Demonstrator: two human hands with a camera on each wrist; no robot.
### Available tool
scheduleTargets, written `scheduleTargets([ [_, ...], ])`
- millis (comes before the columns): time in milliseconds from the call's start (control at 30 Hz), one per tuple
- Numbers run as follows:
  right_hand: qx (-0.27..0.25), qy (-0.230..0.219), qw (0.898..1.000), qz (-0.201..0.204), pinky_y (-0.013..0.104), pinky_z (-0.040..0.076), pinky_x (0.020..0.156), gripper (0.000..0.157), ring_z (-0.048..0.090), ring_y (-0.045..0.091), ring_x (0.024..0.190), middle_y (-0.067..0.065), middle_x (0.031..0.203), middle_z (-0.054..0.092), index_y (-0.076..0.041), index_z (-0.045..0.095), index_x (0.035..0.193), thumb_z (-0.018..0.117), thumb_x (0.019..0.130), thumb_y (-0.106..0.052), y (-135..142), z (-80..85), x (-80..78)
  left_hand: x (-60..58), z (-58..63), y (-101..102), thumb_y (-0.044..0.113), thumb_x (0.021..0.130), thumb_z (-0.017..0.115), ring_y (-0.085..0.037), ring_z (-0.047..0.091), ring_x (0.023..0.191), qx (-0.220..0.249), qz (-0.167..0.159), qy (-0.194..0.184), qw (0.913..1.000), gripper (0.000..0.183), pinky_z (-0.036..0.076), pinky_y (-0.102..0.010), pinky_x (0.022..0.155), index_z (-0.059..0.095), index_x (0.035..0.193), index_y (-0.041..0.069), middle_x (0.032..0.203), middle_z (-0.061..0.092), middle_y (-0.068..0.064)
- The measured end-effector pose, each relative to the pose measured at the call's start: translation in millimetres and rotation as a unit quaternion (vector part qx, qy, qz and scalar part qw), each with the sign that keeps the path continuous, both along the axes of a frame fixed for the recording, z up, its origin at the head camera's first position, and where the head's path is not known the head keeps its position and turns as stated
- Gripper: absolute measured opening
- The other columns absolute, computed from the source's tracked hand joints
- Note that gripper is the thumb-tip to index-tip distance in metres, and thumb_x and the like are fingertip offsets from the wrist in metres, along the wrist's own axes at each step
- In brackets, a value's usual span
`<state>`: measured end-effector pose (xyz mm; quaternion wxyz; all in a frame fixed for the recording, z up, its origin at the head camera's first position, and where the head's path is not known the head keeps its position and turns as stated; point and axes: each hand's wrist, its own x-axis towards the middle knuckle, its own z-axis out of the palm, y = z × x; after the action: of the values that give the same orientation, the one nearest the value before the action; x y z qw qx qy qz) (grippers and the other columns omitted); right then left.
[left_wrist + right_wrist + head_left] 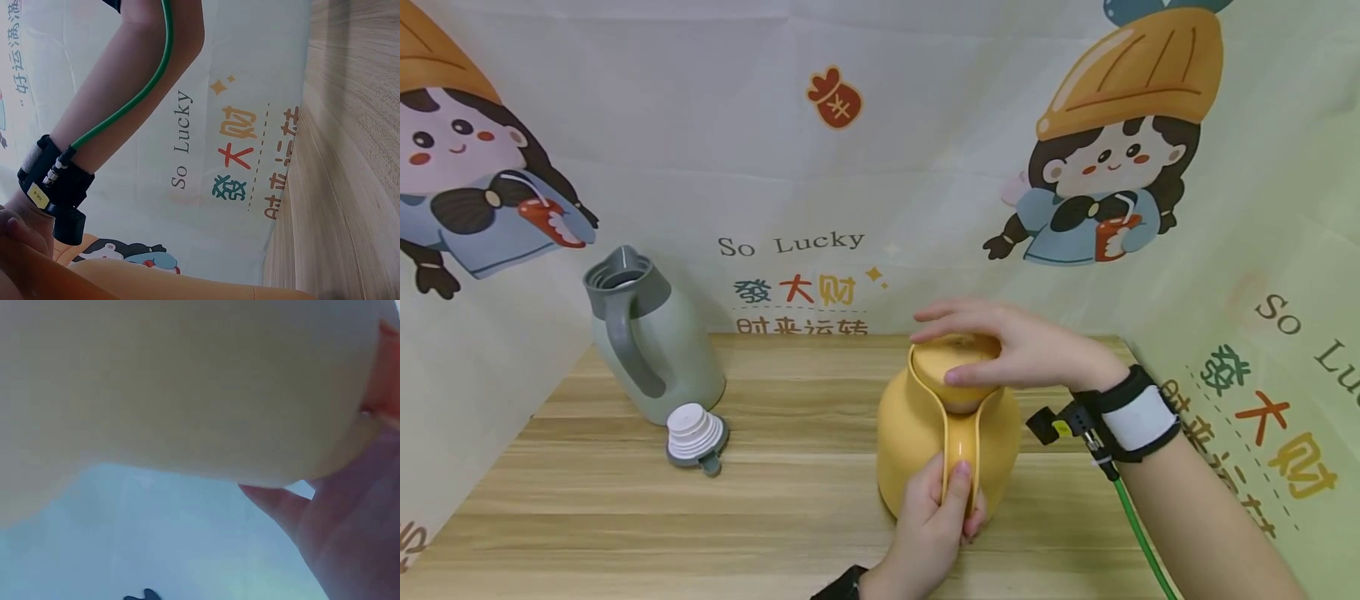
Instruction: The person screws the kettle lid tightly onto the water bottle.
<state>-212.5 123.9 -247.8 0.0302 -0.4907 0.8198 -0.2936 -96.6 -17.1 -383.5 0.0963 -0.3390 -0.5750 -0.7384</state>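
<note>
A yellow thermos jug (902,442) stands upright on the wooden table, its handle facing me. My left hand (928,521) grips that handle (961,437), the thumb lying along it. On top, my right hand (1030,346) holds the jug's yellow lid (934,367) from above, thumb on the near side and fingers reaching over the far side. The jug's pale side fills much of the right wrist view, where the right hand (350,512) curves around its top end. In the left wrist view, only part of the yellow jug (162,281) shows along the bottom.
At the left stands a grey-green thermos jug (688,358) with its mouth uncovered. A white and grey stopper (691,429) lies in front of it. Printed cloth (925,167) walls the table at the back and sides. A green cable (1138,525) hangs from the right wrist.
</note>
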Motion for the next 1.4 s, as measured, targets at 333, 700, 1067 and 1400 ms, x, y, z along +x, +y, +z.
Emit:
scheduleTargets([
  [333, -0.021, -0.051, 0.998, 0.005, 0.043, 0.031, 0.1, 0.042, 0.031, 0.014, 0.127, -0.007, 0.138, 0.038, -0.026, 0.053, 0.126, 0.065, 0.086, -0.028, 1.1, -7.9, -1.7, -0.9, -1.2, 0.3, -0.007, 0.098, 0.027, -0.025, 0.035, 0.036, 0.001, 0.005, 0.002, 1.0, 0.026, 0.034, -0.027, 0.031, 0.041, 0.077, -0.002, 0.049, 0.04, -0.011],
  [700, -0.016, 0.002, 0.997, -0.081, 0.043, 0.028, 0.102, 0.039, 0.032, 0.015, 0.125, -0.002, 0.135, 0.041, -0.028, 0.052, 0.126, 0.062, 0.088, -0.034, -7.9, -12.5, 12.8, 1.0, 0.2, -0.9, -0.003, 0.1, 0.028, -0.026, 0.035, 0.038, -0.008, 0.011, -0.027, 0.9995, 0.026, 0.034, -0.03, 0.032, 0.042, 0.077, -0.002, 0.049, 0.041, -0.013],
  [1067, 0.006, 0.072, 0.982, -0.176, 0.043, 0.033, 0.099, 0.042, 0.038, 0.023, 0.121, 0.007, 0.132, 0.044, -0.013, 0.052, 0.123, 0.056, 0.09, -0.038, -23.6, -11.2, 30.8, -1.1, -1.9, -0.1, -0.005, 0.099, 0.027, -0.025, 0.035, 0.036, 0.001, 0.003, -0.003, 1.0, 0.027, 0.033, -0.028, 0.031, 0.041, 0.076, -0.002, 0.048, 0.04, -0.01],
  [1400, 0.014, 0.096, 0.963, -0.252, 0.045, 0.037, 0.094, 0.04, 0.043, 0.027, 0.113, 0.011, 0.122, 0.049, -0.007, 0.053, 0.122, 0.049, 0.092, -0.033, -35.4, -10.1, 44.6, -0.1, 0.6, 0.4, -0.006, 0.099, 0.027, -0.022, 0.035, 0.037, -0.003, 0.004, -0.003, 1.0, 0.027, 0.034, -0.025, 0.033, 0.041, 0.076, -0.002, 0.048, 0.04, -0.01],
])
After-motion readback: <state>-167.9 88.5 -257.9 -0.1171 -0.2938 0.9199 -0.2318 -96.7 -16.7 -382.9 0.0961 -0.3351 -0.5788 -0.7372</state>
